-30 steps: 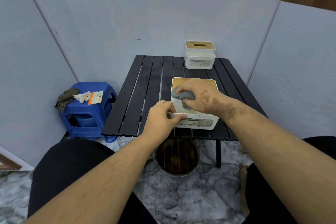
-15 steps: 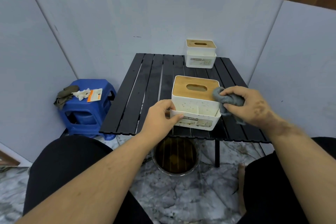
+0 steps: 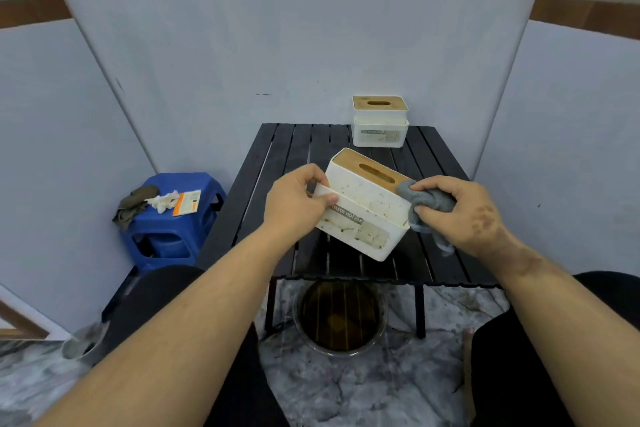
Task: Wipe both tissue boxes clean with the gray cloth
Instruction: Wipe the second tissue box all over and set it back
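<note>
left hand (image 3: pixel 294 204) gripping tilted near tissue box (image 3: pixel 363 208) (speckled) | right hand (image 3: pixel 460 215) bunching gray cloth (image 3: pixel 422 201) on its right end

White plastic tissue box (image 3: pixel 363 215), wooden lid; fuzzy gray cloth (image 3: pixel 424 201).

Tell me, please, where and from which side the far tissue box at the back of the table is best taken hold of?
Grip the far tissue box across its two short white end walls, coming from the front. It stands upright near the table back edge with a wall close behind, and its wooden lid may simply lift off.
</note>
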Demonstrator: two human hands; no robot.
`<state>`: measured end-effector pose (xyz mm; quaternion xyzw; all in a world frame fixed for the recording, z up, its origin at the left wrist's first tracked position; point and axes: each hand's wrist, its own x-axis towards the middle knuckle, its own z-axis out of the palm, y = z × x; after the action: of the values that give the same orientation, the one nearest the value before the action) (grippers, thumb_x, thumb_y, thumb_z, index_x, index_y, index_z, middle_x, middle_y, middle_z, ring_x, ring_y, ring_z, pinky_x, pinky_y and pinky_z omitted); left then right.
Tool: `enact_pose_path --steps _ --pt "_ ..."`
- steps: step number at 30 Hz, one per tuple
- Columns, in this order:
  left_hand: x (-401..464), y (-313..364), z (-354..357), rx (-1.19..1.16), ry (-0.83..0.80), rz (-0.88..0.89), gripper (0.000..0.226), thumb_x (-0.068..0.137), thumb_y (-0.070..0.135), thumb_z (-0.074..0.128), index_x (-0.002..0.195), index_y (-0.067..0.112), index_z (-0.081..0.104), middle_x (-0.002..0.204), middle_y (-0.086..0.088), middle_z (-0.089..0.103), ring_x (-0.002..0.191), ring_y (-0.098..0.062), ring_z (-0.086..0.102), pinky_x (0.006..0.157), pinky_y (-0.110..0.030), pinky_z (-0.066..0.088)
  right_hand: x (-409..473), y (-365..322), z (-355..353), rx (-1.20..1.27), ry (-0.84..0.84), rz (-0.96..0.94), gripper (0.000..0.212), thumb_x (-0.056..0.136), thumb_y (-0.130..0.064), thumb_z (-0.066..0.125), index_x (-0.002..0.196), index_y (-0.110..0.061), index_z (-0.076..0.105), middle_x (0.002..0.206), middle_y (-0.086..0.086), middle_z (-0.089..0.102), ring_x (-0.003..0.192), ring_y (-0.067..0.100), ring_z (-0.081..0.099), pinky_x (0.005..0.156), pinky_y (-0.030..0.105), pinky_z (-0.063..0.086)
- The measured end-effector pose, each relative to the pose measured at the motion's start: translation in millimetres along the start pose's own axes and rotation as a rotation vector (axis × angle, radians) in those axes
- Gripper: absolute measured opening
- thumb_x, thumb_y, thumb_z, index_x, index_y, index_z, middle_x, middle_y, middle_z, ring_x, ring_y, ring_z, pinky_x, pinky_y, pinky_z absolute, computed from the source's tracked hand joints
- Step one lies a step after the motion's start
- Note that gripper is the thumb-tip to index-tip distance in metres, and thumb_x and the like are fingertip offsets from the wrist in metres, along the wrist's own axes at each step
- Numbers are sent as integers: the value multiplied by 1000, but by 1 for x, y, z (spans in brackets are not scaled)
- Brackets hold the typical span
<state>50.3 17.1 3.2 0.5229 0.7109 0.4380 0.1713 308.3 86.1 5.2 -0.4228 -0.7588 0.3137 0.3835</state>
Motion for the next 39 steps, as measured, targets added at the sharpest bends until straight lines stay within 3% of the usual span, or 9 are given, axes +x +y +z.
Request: enact_pose_path --steps 7,10,15,19,23,27,32,36,39 --pt "58 44 -22 140 -204 87 20 90 19 72 82 32 60 90 10 72 84 -14 70 75 -34 59 7 -7 -1 229 53 73 26 81 0 74 95 -23 74 85 -1 75 78 13 71 66 25 58" --pt "92 65 -28 131 -352 61 18 89 9 71 82 23 63 87 5 73 81 -16 70 73 -29 56 8 -10 4 408 79 136 25 82 5 72 93 -17 75 79 0 75 76 12 72 66 23 59" --pt "141 87 -20 287 -614 32 17 91 0 64 83 15 64 86 -3 71 85 -19 71 70 -30 57 11 -11 21 524 -20 162 22 82 8 71 92 -12 75 82 9 74 69 19 70 65 35 62" --pt "162 88 -2 382 -717 11 13 97 8 64 87 16 64 91 -3 74 93 -23 75 82 -36 62 21 -1 26 451 -52 141 25 81 4 74 89 -20 76 85 1 75 77 12 72 67 23 58" --pt "162 77 10 378 -678 25 7 98 16 65 101 22 68 100 3 72 99 -21 72 85 -32 59 30 9 27 382 -78 133 28 80 -2 76 90 -28 76 88 -7 75 83 9 71 74 23 58" --pt "144 62 -7 266 -559 41 37 96 32 70 130 32 57 126 3 63 108 -15 64 92 -32 53 45 9 20 231 -79 127 28 79 -9 79 96 -31 74 95 -10 72 86 7 70 72 17 56" --pt "91 31 -36 252 -484 141 66 85 49 77 142 36 45 144 20 48 134 -5 45 107 -31 39 92 -5 0 -24 -191 64 36 74 -16 84 102 -32 67 99 -7 66 72 11 69 50 18 53" --pt "75 19 -30 377 -517 202 95 67 66 74 149 35 36 150 29 27 137 0 32 114 -32 25 128 -11 8 -170 -400 -69 58 65 -26 91 112 -36 58 112 -17 60 103 4 59 80 13 47" --pt "76 16 -28 399 -478 272 94 63 76 70 143 36 40 144 30 34 130 -4 42 110 -33 28 140 6 14 1 -460 -70 60 59 -34 93 111 -36 62 114 -13 65 106 9 63 90 29 55"
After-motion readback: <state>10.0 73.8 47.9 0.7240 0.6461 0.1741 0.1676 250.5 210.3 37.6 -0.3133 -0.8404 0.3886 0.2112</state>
